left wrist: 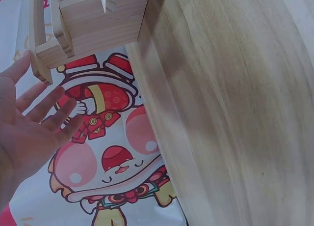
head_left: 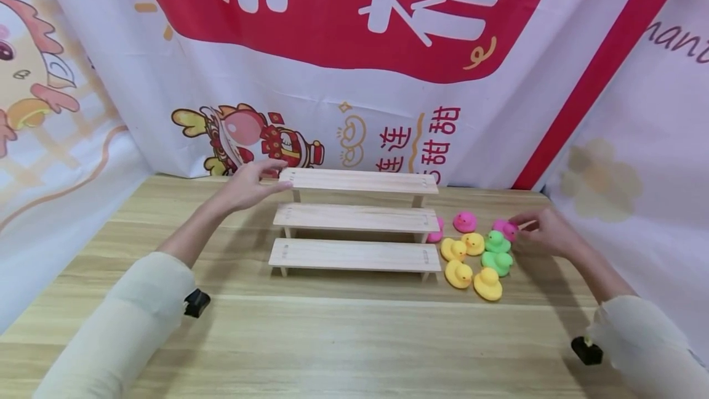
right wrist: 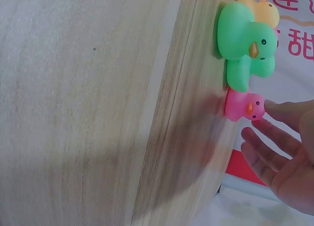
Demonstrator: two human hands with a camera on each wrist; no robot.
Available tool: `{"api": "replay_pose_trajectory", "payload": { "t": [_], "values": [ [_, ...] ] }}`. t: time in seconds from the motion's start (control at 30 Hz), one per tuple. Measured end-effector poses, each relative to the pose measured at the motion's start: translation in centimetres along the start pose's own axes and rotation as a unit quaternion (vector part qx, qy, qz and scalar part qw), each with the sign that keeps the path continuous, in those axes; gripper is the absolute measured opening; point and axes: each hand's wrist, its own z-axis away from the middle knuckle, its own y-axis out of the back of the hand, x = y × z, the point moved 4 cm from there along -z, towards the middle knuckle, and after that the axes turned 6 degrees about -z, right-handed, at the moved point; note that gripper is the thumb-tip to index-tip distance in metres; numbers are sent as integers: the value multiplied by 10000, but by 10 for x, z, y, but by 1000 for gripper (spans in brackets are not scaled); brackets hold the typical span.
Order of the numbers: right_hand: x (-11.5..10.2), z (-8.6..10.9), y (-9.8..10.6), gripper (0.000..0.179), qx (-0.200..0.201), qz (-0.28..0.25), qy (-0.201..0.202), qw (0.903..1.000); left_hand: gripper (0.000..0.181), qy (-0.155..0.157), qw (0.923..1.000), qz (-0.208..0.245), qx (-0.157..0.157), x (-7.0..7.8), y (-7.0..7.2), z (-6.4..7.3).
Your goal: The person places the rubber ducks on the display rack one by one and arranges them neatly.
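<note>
A three-tier wooden step shelf point(head_left: 354, 218) stands on the table. My left hand point(head_left: 249, 187) is at the left end of its top board point(left wrist: 37, 37), thumb on one side and the other fingers spread on the other. To the right of the shelf sits a cluster of toy ducks. My right hand point(head_left: 545, 231) reaches the pink duck point(right wrist: 237, 105) at the cluster's far right, its thumb and index fingertips right at the duck's head. The other fingers of that hand point(right wrist: 289, 152) are loosely bent. Beside this duck are two green ducks point(right wrist: 240, 32).
Several yellow ducks point(head_left: 458, 274) lie near the shelf's right end. Another pink duck point(head_left: 464, 221) sits behind them, and a further pink one point(head_left: 436, 230) is partly hidden by the shelf. A printed cloth point(head_left: 310, 54) hangs close behind the wooden table point(head_left: 332, 337).
</note>
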Motion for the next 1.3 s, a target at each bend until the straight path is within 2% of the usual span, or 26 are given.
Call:
{"api": "replay_pose_trajectory", "payload": {
  "t": [0.23,0.43,0.6,0.73,1.0,1.17,1.3],
  "values": [
    [5,-1,0,33,-60,-24,-165,9998,65,75,9996,255,50,-8,-1,11],
    [6,-2,0,31,-47,30,-325,9995,61,52,9994,200,-260,-15,-9,26],
    [8,-4,0,31,-75,109,-513,9986,59,-178,9975,354,-578,-16,-17,32],
    [9,-5,-1,28,-42,235,-563,9981,57,-341,9964,398,-662,-14,-19,34],
    [11,0,-6,22,-17,314,-317,9990,57,-530,9955,451,-648,-15,-23,37],
    [7,-2,-2,20,188,422,-201,9987,57,-551,9955,457,-622,-17,-24,37],
    [-2,-5,8,24,414,534,-317,9972,57,-519,9950,547,-657,-17,-20,35]
  ]
}}
